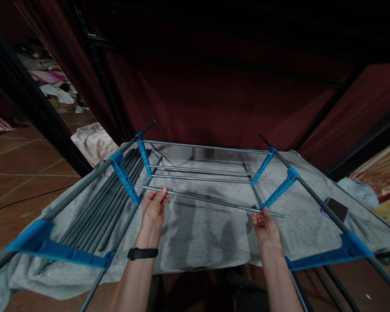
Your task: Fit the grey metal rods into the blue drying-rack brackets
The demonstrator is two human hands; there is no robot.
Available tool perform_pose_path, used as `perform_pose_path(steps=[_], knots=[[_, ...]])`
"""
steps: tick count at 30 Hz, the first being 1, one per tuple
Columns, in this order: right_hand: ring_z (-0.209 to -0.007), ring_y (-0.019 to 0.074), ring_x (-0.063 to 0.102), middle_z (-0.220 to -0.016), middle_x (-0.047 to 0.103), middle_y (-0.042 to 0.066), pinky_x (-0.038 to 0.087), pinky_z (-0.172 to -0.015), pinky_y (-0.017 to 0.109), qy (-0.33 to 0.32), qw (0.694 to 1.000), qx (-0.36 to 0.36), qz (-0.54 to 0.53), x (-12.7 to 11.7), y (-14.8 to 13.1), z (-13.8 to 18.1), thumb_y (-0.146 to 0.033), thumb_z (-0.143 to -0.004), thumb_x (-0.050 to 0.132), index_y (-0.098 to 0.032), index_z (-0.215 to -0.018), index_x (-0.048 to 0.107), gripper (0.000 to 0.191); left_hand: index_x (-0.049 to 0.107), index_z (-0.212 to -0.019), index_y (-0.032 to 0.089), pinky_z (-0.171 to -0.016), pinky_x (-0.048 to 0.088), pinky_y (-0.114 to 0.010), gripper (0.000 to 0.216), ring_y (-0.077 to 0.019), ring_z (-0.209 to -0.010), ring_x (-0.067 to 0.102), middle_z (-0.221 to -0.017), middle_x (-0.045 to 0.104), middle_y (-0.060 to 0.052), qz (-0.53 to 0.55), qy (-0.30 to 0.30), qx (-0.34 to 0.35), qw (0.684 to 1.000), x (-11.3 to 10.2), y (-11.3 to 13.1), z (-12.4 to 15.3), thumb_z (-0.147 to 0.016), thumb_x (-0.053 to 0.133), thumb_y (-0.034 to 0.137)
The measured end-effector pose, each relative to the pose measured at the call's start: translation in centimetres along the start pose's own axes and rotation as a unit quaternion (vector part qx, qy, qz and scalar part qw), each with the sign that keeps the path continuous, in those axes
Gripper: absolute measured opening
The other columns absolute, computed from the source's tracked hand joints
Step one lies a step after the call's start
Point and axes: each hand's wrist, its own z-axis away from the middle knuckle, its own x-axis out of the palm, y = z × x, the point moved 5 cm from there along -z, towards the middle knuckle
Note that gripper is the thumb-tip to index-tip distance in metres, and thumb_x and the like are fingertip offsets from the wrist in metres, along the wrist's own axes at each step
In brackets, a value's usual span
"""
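Observation:
A thin grey metal rod [211,201] runs across the middle of a rack frame of grey tubes and blue plastic brackets. My left hand [154,208] pinches the rod near its left end, close to a blue bracket [126,177]. My right hand [264,225] grips the rod near its right end, just below another blue bracket [277,190]. Two more rods [201,173] sit fixed between the far brackets. A black band is on my left wrist.
The frame rests on a grey towel [198,234] spread over the tiled floor. Several loose grey tubes [107,203] lie at the left. A dark small object [336,209] lies on the towel at right. Dark red curtain hangs behind.

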Motion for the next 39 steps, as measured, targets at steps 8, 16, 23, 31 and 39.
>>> perform_pose_path(steps=[8, 16, 23, 31, 39], knots=[[-0.037, 0.0048, 0.048, -0.045, 0.049, -0.01, 0.051, -0.049, 0.016, -0.008, 1.0, -0.005, 0.019, 0.6, -0.4, 0.5, -0.023, -0.086, 0.071, -0.02, -0.064, 0.048, 0.032, 0.054, -0.058, 0.015, -0.065, 0.052, -0.017, 0.028, -0.0064, -0.064, 0.06, -0.068, 0.064, 0.002, -0.002, -0.007, -0.01, 1.0, 0.3, -0.1, 0.1, -0.063, 0.079, 0.004], [-0.039, 0.0055, 0.047, -0.046, 0.049, -0.01, 0.05, -0.051, 0.017, -0.011, 0.999, -0.025, 0.034, 0.9, -0.6, 0.7, -0.029, -0.083, 0.074, -0.022, -0.065, 0.048, 0.032, 0.048, -0.057, 0.016, -0.063, 0.052, -0.017, 0.037, -0.0064, -0.06, 0.06, -0.062, 0.06, 0.004, -0.01, -0.013, -0.01, 1.0, 0.4, -0.3, 0.1, -0.061, 0.084, 0.008], [-0.042, 0.0063, 0.05, -0.048, 0.051, -0.01, 0.05, -0.051, 0.017, 0.009, 0.999, -0.037, 0.022, 1.2, -0.5, 1.2, -0.029, -0.083, 0.074, -0.022, -0.07, 0.052, 0.027, 0.048, -0.059, 0.016, -0.058, 0.052, -0.017, 0.033, -0.0069, -0.055, 0.058, -0.061, 0.061, 0.003, -0.023, 0.02, -0.021, 0.999, 0.1, -0.5, -0.4, -0.066, 0.077, 0.001], [-0.046, 0.0059, 0.054, -0.057, 0.061, -0.007, 0.051, -0.052, 0.017, -0.003, 0.998, -0.066, 0.005, 1.5, -0.3, 1.7, -0.027, -0.086, 0.072, -0.02, -0.074, 0.056, 0.021, 0.052, -0.059, 0.017, -0.057, 0.053, -0.018, 0.028, -0.0083, -0.056, 0.059, -0.061, 0.061, 0.003, -0.046, 0.04, -0.039, 0.997, 0.3, -0.8, -0.5, -0.071, 0.068, -0.002], [-0.052, 0.0054, 0.058, -0.063, 0.064, -0.007, 0.052, -0.059, 0.017, -0.001, 0.999, -0.039, -0.022, 1.9, 0.0, 1.8, -0.021, -0.09, 0.064, -0.021, -0.077, 0.055, 0.016, 0.056, -0.059, 0.017, -0.05, 0.052, -0.017, 0.024, -0.0103, -0.058, 0.06, -0.062, 0.061, 0.002, -0.07, 0.046, -0.066, 0.994, 0.4, -1.1, -0.5, -0.067, 0.067, -0.004]])
